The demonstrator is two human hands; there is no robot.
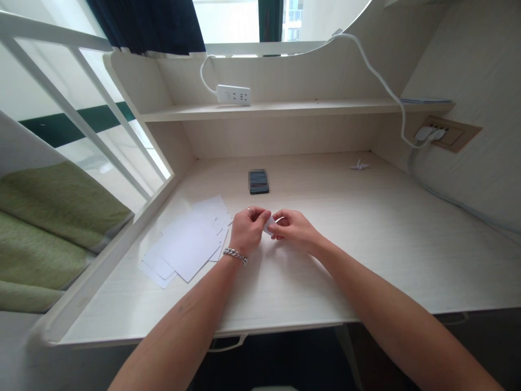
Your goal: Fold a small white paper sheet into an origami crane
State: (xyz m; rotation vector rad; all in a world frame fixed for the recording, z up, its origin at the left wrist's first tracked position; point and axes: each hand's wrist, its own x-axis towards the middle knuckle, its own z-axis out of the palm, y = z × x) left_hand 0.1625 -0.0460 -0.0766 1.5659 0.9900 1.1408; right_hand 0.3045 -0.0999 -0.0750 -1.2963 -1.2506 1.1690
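Observation:
My left hand (pixel 248 228) and my right hand (pixel 295 229) meet over the middle of the pale wooden desk (pixel 366 260). Both pinch a small folded piece of white paper (pixel 269 224) between their fingertips. The paper is mostly hidden by my fingers. A ring sits on a left finger and a chain bracelet on the left wrist. Loose white paper sheets (pixel 187 241) lie spread just left of my left hand.
A dark phone (pixel 258 181) lies behind my hands. A small folded paper crane (pixel 359 165) stands at the back right. A white power strip (pixel 233 94) rests on the shelf, its cable running to the wall socket (pixel 437 133). A bed with green bedding (pixel 49 217) is left.

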